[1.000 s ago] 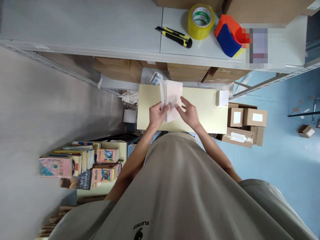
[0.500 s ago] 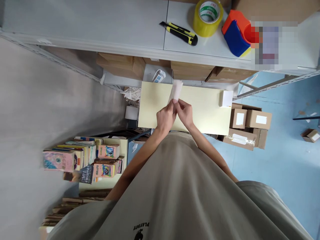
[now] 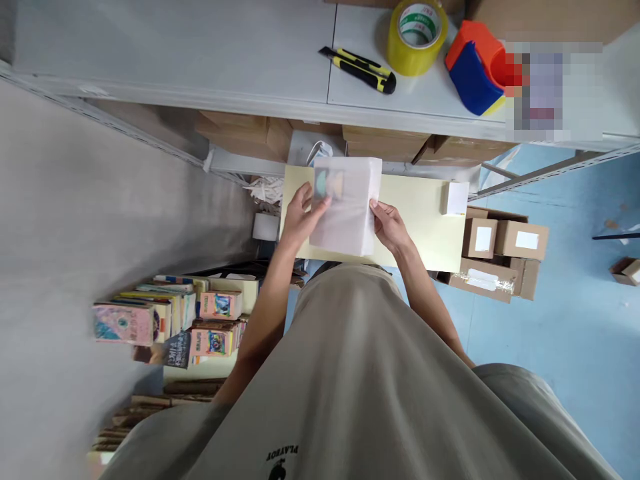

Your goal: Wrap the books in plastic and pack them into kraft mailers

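Translucent white packet [image 3: 343, 223] is held over the pale yellow tabletop [image 3: 425, 230], its right edge pinched by the right hand [image 3: 393, 225], while the left hand [image 3: 300, 220] is spread at the left edge, thumb laid on the face. Light, even pressure is probably best applied so that the edges are not creased.

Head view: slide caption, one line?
Left hand, thumb on a whitish packet, and right hand, holding its edge, over a cream table; cutter and tape on the shelf beyond.
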`<state>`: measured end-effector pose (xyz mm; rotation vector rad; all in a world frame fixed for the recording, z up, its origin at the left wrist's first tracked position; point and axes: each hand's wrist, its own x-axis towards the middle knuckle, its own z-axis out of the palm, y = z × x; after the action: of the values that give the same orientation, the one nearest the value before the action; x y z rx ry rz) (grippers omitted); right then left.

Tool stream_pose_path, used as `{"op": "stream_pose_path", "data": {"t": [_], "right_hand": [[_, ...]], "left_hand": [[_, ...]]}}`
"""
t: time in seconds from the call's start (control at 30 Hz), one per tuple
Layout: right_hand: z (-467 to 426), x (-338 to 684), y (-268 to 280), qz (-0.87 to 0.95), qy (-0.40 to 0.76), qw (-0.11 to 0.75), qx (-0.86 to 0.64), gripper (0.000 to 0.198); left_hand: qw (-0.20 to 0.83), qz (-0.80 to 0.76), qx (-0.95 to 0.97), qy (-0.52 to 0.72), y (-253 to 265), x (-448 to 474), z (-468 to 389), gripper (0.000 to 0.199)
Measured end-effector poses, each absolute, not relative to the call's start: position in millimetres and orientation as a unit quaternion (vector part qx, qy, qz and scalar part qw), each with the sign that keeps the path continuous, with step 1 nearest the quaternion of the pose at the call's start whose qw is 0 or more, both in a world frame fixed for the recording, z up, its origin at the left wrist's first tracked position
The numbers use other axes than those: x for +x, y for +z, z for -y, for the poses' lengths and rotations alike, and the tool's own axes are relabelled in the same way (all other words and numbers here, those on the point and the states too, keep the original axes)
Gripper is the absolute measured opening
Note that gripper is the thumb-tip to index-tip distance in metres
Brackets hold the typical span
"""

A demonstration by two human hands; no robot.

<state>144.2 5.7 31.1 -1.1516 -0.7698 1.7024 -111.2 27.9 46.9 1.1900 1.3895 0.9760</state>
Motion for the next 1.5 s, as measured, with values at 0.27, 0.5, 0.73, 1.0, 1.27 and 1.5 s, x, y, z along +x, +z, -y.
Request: {"op": "stream_pose_path", "data": {"t": [0.27,0.5,0.73,1.0,1.27,1.5], "right_hand": [[-1.2,144.7,18.3,0.247,0.742,0.447,-0.434,0.067],[-4.7,144.9,14.0,0.259,0.741,0.447,-0.429,0.066],[-4.1,140.8,13.4,0.261,0.739,0.453,-0.424,0.065],[-0.4,119.8,23.1,0.313,0.666,0.451,-0.505,0.074],[1.6,89.4,9.8,0.381,0.629,0.453,-0.504,0.070],[-5.4,112.2,-31.9,0.391,0.558,0.376,-0.627,0.114]], "left_hand": [[0.669,-0.517,0.352,0.401,53.6,-120.8,-21.2,0.068],[0.669,-0.516,0.353,0.402,46.7,-122.7,-25.5,0.068],[0.648,-0.533,0.388,0.381,34.5,-129.1,-26.2,0.077],[0.357,-0.619,0.641,0.281,33.8,-93.9,-1.2,0.081],[0.400,-0.631,0.612,0.260,18.1,-79.6,2.3,0.061],[0.677,-0.539,0.337,0.371,-13.7,-145.0,-9.3,0.078]]}}
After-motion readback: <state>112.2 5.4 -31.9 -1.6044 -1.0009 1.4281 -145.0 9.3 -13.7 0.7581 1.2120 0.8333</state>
